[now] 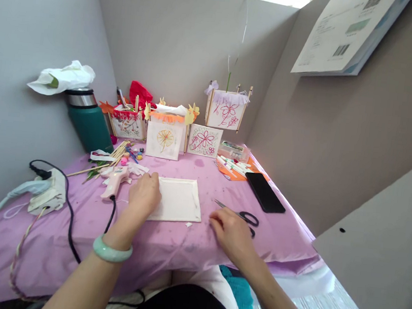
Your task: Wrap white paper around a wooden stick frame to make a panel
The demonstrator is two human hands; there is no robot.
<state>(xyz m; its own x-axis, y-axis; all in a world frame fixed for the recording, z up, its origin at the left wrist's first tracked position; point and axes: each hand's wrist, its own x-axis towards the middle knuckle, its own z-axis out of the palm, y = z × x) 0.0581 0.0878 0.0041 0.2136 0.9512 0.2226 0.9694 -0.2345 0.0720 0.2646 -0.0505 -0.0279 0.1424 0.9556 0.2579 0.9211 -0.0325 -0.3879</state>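
A small white canvas frame (178, 201) lies back side up on the purple cloth. My left hand (145, 194), a pale green bangle on its wrist, is closed at the frame's left edge; whatever its fingers hold is hidden. Right of the frame, my right hand (232, 228) rests low over the cloth with its fingers curled together and nothing visible in them. Black-handled scissors (247, 218) lie just behind that hand, partly covered by it. Close to my left hand is a pink glue gun (114, 183), its black cord running toward me. A tiny white scrap (188, 224) sits below the frame.
Decorated canvas boxes (165, 140) and a flower-drawn panel (205, 141) line the back. At left stand a green bottle (90, 124) and a power strip (51, 192), near wooden sticks (119, 152). Markers (236, 167) and a phone (264, 193) lie at right.
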